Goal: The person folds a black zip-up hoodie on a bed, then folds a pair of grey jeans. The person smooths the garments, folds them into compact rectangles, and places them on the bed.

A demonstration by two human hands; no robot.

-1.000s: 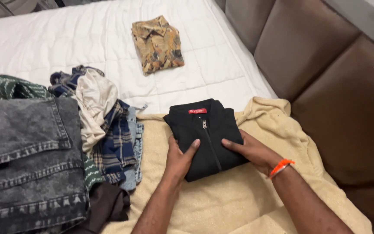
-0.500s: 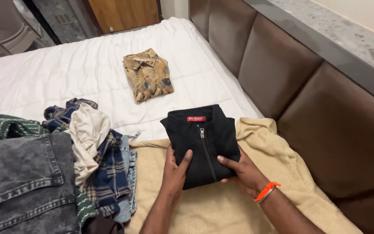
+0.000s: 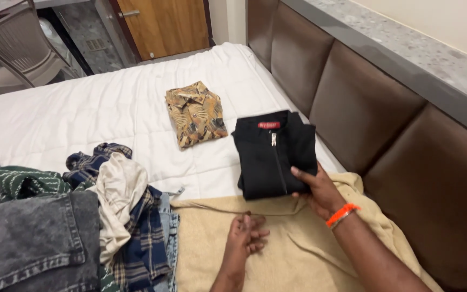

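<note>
My right-hand fingers [image 3: 302, 174] are curling over the lower right corner of the folded black jacket [image 3: 274, 154], thumb tucked under where I cannot see it, so my right hand [image 3: 320, 192] is gripping the garment by that corner. The forearm is coming in from the bottom right edge of the bed, an orange wristband [image 3: 341, 214] sitting on the wrist. My left hand [image 3: 247, 235] is resting on the beige blanket [image 3: 277, 254], fingers loosely bent, holding nothing.

The jacket is sitting near the right edge of the white bedsheet [image 3: 82, 113], close beside the brown padded headboard [image 3: 385, 124], its lower edge just at the blanket. A small red rectangular label [image 3: 268, 125] is showing inside the collar, with a silver zip pull [image 3: 273, 139] right below it.

Just left of the jacket, a folded tan patterned shirt [image 3: 195, 113] is lying flat on the sheet. Along the left edge of the bed, a loose heap is spreading: grey jeans [image 3: 28, 243], a blue plaid shirt [image 3: 141, 243], a cream garment [image 3: 117, 200] and a green striped piece [image 3: 20, 182].
</note>
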